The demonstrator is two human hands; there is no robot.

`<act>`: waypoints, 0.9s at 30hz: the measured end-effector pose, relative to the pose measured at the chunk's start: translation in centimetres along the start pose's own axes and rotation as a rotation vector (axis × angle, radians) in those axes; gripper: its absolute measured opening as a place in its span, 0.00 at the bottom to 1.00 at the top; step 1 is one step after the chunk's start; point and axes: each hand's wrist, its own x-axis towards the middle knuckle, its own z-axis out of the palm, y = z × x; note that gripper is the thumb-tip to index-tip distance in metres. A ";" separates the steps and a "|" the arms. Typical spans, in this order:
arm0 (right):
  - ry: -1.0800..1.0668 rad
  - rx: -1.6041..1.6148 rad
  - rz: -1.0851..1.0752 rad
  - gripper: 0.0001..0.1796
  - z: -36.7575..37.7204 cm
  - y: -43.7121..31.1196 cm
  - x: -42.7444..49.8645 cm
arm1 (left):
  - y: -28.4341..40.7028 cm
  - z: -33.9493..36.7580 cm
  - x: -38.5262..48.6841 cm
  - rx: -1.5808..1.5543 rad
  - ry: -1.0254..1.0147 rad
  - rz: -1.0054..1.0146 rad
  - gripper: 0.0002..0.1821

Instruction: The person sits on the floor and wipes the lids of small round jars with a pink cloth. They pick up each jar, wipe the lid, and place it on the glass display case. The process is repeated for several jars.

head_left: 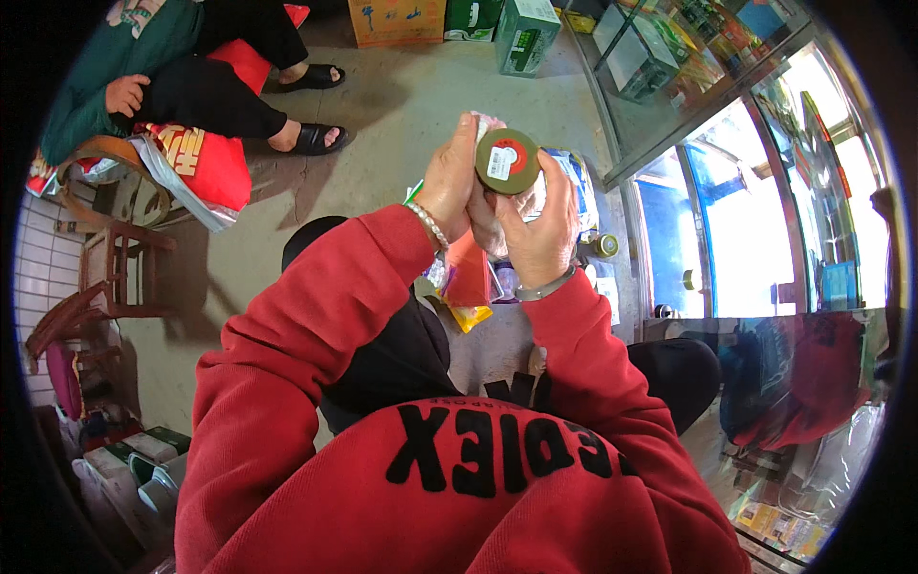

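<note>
Both my hands hold up a round container with an olive-green lid (507,161); the lid has a red centre and a white barcode sticker. My left hand (450,179) supports it from the left, with a pale pink cloth (488,228) between palm and container. My right hand (541,222) grips its right side, thumb and fingers around the rim. Beneath the hands, partly covered by them, lie a red box or packet (467,276), a yellow packet (470,317), a purple-lidded jar (506,280) and a blue-and-white package (574,188).
A small round tin (606,246) stands right of the hands, near a glass display case (667,281). A seated person's sandalled foot (313,138) and a red bag (215,168) are at upper left. Cartons (527,36) stand ahead; a wooden chair (129,269) is left.
</note>
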 end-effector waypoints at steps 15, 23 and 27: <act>-0.264 0.357 0.183 0.42 -1.4 0.1 0.9 | 0.1 0.0 -0.5 0.137 0.064 0.010 0.31; -0.051 -0.057 0.016 0.43 -1.1 1.7 0.7 | -0.1 -1.4 -0.4 0.298 -0.035 0.294 0.27; -0.053 -0.011 0.086 0.38 -0.4 3.0 0.0 | -1.6 -0.3 -1.9 1.099 -0.310 0.911 0.23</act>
